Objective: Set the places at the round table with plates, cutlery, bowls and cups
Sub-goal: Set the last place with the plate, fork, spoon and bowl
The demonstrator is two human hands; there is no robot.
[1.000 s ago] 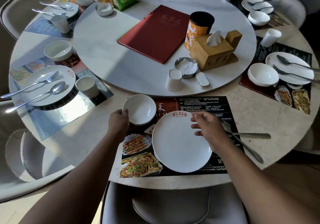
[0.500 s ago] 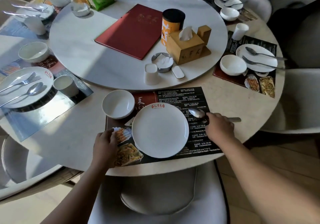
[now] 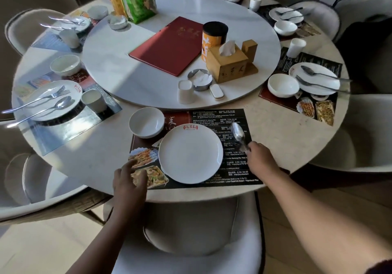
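Gripping the spoon [image 3: 238,135] by its handle, our right hand [image 3: 257,159] holds it over the mat [image 3: 220,115], scoop end pointing away, just right of the plate [image 3: 191,155] (the spoon is blurred, so we cannot tell whether it touches the mat). Our left hand [image 3: 129,178] lies with fingers spread on the mat's near left corner, holding nothing. The plate sits mid-mat. The bowl [image 3: 146,122] stands at its far left. A cup [image 3: 185,91] stands on the turntable [image 3: 131,78] beyond.
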